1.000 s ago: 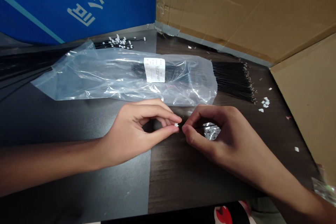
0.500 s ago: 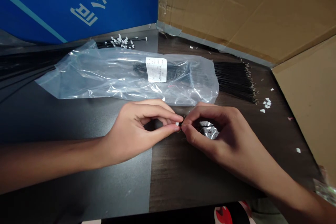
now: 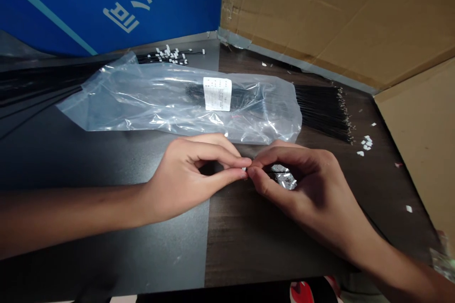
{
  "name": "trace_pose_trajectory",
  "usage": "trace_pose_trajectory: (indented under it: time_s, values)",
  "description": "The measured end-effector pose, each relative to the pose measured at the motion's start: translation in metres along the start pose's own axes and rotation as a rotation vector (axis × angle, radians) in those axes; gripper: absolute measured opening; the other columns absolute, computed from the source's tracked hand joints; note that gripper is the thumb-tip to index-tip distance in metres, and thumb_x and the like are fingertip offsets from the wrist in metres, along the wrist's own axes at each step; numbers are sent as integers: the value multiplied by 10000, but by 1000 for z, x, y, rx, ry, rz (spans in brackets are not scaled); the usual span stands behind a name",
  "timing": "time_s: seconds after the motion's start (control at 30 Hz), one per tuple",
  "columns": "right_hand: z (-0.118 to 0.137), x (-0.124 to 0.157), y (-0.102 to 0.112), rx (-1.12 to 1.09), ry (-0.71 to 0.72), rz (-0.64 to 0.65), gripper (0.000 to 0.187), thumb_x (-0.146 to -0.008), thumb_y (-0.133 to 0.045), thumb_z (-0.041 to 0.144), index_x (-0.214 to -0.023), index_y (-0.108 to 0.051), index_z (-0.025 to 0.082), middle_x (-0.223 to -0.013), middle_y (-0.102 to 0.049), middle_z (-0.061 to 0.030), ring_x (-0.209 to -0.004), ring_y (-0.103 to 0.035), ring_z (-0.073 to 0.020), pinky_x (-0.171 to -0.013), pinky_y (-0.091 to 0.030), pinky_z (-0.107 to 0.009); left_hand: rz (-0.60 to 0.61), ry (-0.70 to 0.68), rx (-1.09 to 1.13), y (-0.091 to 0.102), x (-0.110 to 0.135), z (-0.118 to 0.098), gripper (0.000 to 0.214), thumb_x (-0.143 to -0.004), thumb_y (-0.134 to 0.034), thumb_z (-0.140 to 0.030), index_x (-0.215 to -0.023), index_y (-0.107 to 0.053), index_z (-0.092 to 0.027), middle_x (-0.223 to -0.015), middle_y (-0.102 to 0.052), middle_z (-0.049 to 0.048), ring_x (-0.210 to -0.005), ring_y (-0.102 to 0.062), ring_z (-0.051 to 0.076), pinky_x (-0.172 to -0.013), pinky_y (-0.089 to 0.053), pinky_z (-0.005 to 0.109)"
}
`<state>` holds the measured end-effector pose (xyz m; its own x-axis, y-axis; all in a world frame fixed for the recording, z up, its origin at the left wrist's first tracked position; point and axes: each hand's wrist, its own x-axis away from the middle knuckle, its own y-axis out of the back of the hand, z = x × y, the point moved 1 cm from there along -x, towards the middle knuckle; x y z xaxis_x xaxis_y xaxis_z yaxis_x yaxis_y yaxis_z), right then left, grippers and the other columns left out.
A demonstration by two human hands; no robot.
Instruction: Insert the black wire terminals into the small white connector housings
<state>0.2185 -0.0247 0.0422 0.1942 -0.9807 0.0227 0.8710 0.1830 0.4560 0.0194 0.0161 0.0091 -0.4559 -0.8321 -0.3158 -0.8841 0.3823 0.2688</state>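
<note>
Between the thumb and forefinger of my left hand [image 3: 199,175] is a small white connector housing [image 3: 244,169], mostly covered by the fingertips. My right hand [image 3: 302,184] pinches a thin black wire [image 3: 272,172] close to its end, and its fingertips meet those of the left. Whether the wire's end sits inside the connector is hidden. Behind both hands lies a clear plastic bag [image 3: 170,113] with a white label [image 3: 217,94]. A bundle of black wires [image 3: 322,109] with bare metal ends sticks out of its right side. Small shiny pieces in clear plastic [image 3: 284,179] show behind my right hand.
Black wires with white connectors [image 3: 172,54] lie at the back left. Loose white connectors [image 3: 367,143] are scattered at the right. A blue panel [image 3: 71,0] and cardboard walls [image 3: 320,14] bound the back and right side.
The whole view has shifted slightly, so most things appear a little farther right. My fingertips have closed in tighter, and less of the white connector shows. Both hands keep their pinch.
</note>
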Motion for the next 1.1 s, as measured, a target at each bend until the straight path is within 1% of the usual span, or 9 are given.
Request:
trace_pose_trajectory:
  time_s: [0.1, 0.2, 0.4, 0.53, 0.67, 0.8, 0.9, 1.0, 1.1]
  values:
    - [0, 0, 1, -9, -9, 26, 134, -913, -736, 141, -798, -780, 193, -793, -769, 19, -724, -665, -121, -706, -493, -245, 1, -31, -2, 0, 0, -1, 174, -811, -871, -27, -838, -871, -199, -803, -824, 33, -712, -753, 143, -666, -614, 216]
    - [0, -1, 2, -19, -13, 32, 129, -915, -746, 139, -806, -786, 196, -796, -767, 23, -721, -652, -118, -710, -492, -246, -14, -38, 12, -1, 1, 0, 186, -812, -865, -13, -874, -878, -188, -830, -826, 41, -732, -754, 133, -687, -615, 202]
    - [0, -1, 3, -67, 13, -1, 124, -930, -748, 150, -832, -789, 215, -845, -785, -2, -789, -681, -164, -774, -517, -294, -72, 68, 210, -3, 6, 5, 271, -842, -823, -26, -1067, -864, -170, -902, -807, 57, -762, -773, 140, -758, -668, 226]
    - [1, 0, 3, -62, 20, -11, 126, -930, -752, 154, -824, -784, 214, -835, -788, 7, -768, -677, -152, -762, -516, -286, -62, 34, 173, -2, 6, 3, 171, -843, -826, -37, -953, -868, -161, -911, -815, 80, -781, -779, 159, -729, -663, 233]
    - [1, 1, 3, -58, 22, -1, 136, -943, -740, 155, -826, -787, 207, -832, -782, 8, -766, -675, -145, -760, -516, -281, -61, -10, 111, 0, 4, 1, 188, -839, -823, -14, -908, -873, -181, -891, -832, 71, -785, -783, 158, -728, -649, 228]
    - [-1, -1, 1, -66, 41, -1, 131, -945, -739, 149, -836, -789, 201, -823, -775, 7, -775, -680, -144, -759, -518, -276, -55, 6, 122, -2, 3, 3, 173, -840, -827, -18, -903, -872, -173, -902, -833, 77, -798, -784, 153, -737, -646, 216]
    - [-3, -2, 0, -54, 64, -9, 121, -956, -740, 160, -865, -800, 212, -864, -793, 4, -810, -712, -152, -787, -533, -280, -77, 38, 186, -4, 2, 4, 148, -835, -826, -27, -900, -863, -155, -899, -822, 85, -780, -781, 154, -727, -657, 220]
    - [-2, -1, 2, -10, 100, -35, 68, -967, -765, 223, -1005, -821, 213, -922, -805, -4, -839, -734, -153, -805, -549, -274, -122, 110, 283, 5, -5, -3, 140, -814, -846, -41, -886, -843, -161, -912, -821, 72, -826, -795, 162, -749, -669, 209]
    - [7, 5, 11, 7, 118, -52, 241, -969, -790, 314, -1175, -801, 190, -955, -811, -9, -856, -750, -148, -817, -565, -257, -178, 179, 371, 28, -21, -22, 92, -835, -864, -99, -847, -824, -181, -1018, -841, 60, -941, -799, 161, -860, -664, 214]
